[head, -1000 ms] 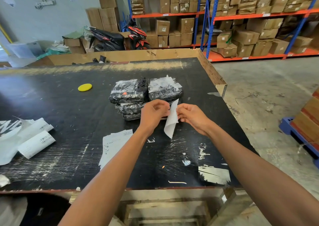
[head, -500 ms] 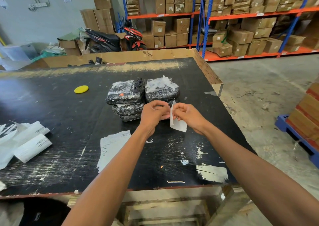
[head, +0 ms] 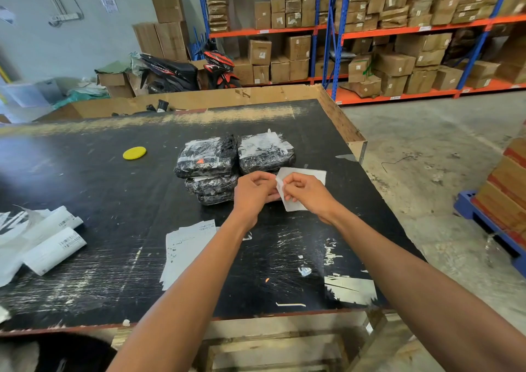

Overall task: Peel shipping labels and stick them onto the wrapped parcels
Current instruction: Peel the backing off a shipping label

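Black wrapped parcels (head: 209, 162) lie stacked in two piles in the middle of the black table (head: 85, 189); the right pile's top parcel (head: 266, 152) has white paper on it. Just in front of them, both hands pinch a white shipping label (head: 306, 174) held above the table. My left hand (head: 253, 192) grips its left edge. My right hand (head: 308, 194) grips the same corner, where a thin strip curls away between the fingertips. My right hand hides part of the sheet.
A stack of printed label sheets (head: 185, 246) lies near my left forearm. Rolled white mailers (head: 48, 243) sit at the left edge, a yellow disc (head: 134, 153) further back. Blue crates (head: 489, 223) and cardboard boxes stand to the right on the concrete floor; shelving behind.
The label hung down between my hands a second ago. Now it is turned up flat toward the right, and both hands have risen slightly toward the parcels.
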A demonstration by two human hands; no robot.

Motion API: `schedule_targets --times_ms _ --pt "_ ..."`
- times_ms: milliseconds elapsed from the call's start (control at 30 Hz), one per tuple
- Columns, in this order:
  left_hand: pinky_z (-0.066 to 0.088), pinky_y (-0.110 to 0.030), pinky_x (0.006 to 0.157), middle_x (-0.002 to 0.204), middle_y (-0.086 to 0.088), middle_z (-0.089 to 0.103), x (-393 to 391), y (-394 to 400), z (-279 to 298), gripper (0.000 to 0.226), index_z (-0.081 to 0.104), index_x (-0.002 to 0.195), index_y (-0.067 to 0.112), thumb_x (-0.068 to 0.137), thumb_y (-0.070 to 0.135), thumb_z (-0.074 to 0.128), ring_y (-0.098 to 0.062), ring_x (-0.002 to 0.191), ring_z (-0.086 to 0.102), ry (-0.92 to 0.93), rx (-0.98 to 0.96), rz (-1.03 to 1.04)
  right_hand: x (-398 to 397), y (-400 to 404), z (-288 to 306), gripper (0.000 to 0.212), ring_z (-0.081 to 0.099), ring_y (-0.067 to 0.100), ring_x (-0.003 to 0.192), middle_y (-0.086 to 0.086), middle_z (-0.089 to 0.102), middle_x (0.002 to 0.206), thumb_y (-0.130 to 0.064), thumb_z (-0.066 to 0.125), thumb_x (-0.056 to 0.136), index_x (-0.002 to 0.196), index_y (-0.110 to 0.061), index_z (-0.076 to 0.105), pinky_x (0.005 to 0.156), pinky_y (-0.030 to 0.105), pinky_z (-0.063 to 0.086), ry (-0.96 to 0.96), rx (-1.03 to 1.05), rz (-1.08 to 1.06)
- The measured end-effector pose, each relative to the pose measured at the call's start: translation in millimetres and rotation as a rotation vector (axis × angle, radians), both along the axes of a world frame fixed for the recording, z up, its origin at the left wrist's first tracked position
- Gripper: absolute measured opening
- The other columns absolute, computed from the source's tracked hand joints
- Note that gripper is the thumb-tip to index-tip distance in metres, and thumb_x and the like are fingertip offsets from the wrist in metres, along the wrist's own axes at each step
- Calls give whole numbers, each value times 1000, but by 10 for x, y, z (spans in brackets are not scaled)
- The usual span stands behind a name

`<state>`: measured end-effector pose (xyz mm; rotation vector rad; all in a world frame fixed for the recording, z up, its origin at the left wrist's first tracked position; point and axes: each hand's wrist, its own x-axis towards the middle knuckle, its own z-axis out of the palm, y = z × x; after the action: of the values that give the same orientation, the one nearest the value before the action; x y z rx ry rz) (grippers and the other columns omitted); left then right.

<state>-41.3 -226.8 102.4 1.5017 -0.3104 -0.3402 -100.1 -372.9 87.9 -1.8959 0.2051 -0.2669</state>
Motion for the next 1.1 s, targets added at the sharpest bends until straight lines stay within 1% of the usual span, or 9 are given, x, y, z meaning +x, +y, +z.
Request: schedule_targets --times_ms 167,267,400,533,733,833,900,1000,1100 --pt "61 -31 75 86 -15 72 28 40 38 14 70 102 0 94 10 64 -18 74 72 -6 37 -106 -5 -7 14 15 62 5 69 -7 68 70 -12 59 91 81 -19 68 75 24 50 26 -38 44" --pt "62 -34 71 85 -21 70 68 46 30 12 71 98 1 93 11 67 -20 70 70 -55 58 -55 -4 19 31 15 61 4 67 -7 67 69 -12 58 92 81 -18 67 73 22 50 21 -26 67" --pt "62 -31 66 79 -15 68 53 47 22 13 68 99 -3 95 9 63 -14 62 69 -75 65 -15 0 39 41 18 57 2 62 -7 64 69 -8 56 93 81 -18 64 70 19 48 -4 11 54" --pt "63 -36 66 74 -20 68 2 10 6 12 68 86 0 93 3 58 -19 63 71 -140 102 110 -8 69 0 16 54 4 61 -6 60 68 -7 55 93 84 -17 64 69 18 48 -15 52 35" --pt "61 -30 64 72 -8 68 -23 -24 -21 10 72 84 7 91 7 64 -16 62 69 -76 41 162 50 61 -49 10 61 10 68 -1 67 75 -14 57 94 90 -14 66 74 26 51 -21 115 -16" --pt "62 -43 77 80 -4 75 16 -25 -72 9 77 82 19 87 18 70 -29 82 73 -140 72 167 69 85 -37 16 72 18 80 3 72 92 -31 64 97 100 -15 68 76 25 55 -77 158 -53" --pt "60 -45 84 82 -1 77 2 -18 -67 8 79 84 22 86 23 72 -26 84 73 -167 70 153 69 119 -11 23 74 19 86 3 71 99 -37 66 96 104 -16 68 74 22 55 -108 173 -66" --pt "58 -42 88 83 2 78 -16 -8 -45 9 80 89 20 88 25 72 -17 84 73 -201 66 155 80 158 -7 27 75 20 87 3 71 98 -36 68 94 105 -11 68 74 21 56 -130 223 -81" --pt "57 -42 91 86 1 78 -18 9 -40 10 80 91 16 88 19 71 -18 88 73 -210 55 143 102 170 -16 17 75 19 84 4 71 97 -27 66 97 103 -11 68 74 23 56 -140 229 -109"
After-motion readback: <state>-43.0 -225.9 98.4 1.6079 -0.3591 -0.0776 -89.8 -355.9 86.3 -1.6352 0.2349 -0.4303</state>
